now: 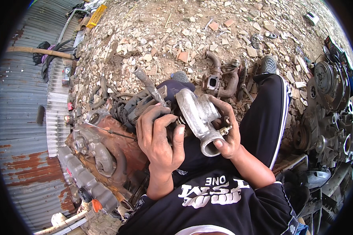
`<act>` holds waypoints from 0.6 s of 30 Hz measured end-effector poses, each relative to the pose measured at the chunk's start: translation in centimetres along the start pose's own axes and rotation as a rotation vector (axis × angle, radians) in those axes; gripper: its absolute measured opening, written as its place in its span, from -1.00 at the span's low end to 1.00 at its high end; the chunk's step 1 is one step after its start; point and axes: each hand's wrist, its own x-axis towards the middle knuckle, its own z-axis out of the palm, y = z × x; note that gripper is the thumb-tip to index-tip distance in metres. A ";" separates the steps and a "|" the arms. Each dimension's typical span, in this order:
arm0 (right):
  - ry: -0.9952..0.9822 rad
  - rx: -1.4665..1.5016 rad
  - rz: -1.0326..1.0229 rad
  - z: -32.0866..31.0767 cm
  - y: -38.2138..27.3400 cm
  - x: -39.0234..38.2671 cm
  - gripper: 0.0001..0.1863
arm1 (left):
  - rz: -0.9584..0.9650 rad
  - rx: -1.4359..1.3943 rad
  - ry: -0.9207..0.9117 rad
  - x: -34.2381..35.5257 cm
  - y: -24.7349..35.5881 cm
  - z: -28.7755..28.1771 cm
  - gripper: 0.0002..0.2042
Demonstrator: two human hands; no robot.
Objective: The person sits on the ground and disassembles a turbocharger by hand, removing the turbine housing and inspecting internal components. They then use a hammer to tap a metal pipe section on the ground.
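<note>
A silver-grey turbocharger [194, 113] with a rounded housing and a round open outlet is held over my lap. My right hand [229, 133] grips it from the right, fingers along the housing and thumb at the outlet's rim. A small brass fitting [225, 130] sticks out beside that thumb. On the other side, my left hand [159, 135] is closed with bent fingers against the turbocharger's darker left part; its fingertips are partly hidden. Just beyond the left hand, a metal pipe [147, 82] with a flange slants up.
Rusty manifold parts [221, 78] lie on the rubble-strewn ground ahead. To the left are a grey engine cover [88, 182], a curved intake casting [94, 149] and a corrugated metal wall [23, 129]. Engine parts with pulleys [327, 80] stand at the right.
</note>
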 end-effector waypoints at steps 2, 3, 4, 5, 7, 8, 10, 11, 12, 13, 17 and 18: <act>-0.005 0.014 0.015 0.0 -0.1 0.0 0.17 | -0.003 -0.030 0.029 0.3 0.3 0.1 -0.74; -0.005 0.014 0.009 0.0 -0.1 0.0 0.17 | -0.002 -0.053 0.048 0.4 0.5 0.3 -0.74; -0.005 0.015 0.002 0.0 0.0 0.0 0.17 | -0.001 -0.077 0.066 0.5 0.6 0.3 -0.75; 0.001 0.014 -0.001 0.0 0.1 0.0 0.17 | 0.000 -0.067 0.055 0.4 0.5 0.3 -0.75; 0.013 0.012 -0.008 -0.1 0.2 0.0 0.18 | 0.002 -0.048 0.032 0.1 0.1 0.4 -0.75; 0.013 0.017 -0.006 -0.1 0.2 0.0 0.18 | -0.003 -0.049 0.030 0.0 0.1 0.3 -0.75; 0.012 0.025 -0.001 0.0 0.2 0.0 0.19 | -0.012 -0.050 0.024 0.0 0.1 0.3 -0.74; 0.014 0.020 -0.006 -0.1 0.2 0.0 0.19 | -0.014 -0.040 0.020 0.0 0.1 0.3 -0.74; 0.017 0.014 -0.011 -0.1 0.3 0.0 0.18 | -0.016 -0.030 0.016 0.1 0.2 0.3 -0.74; 0.020 0.009 -0.015 -0.2 0.4 0.0 0.18 | -0.018 -0.020 0.011 0.1 0.2 0.2 -0.74; -0.017 0.001 0.097 -0.2 -0.8 0.0 0.26 | -0.025 -0.025 0.021 0.2 0.4 0.3 -0.79; -0.002 -0.012 0.052 -0.2 -0.5 0.1 0.22 | -0.021 -0.007 0.009 0.3 0.5 0.2 -0.81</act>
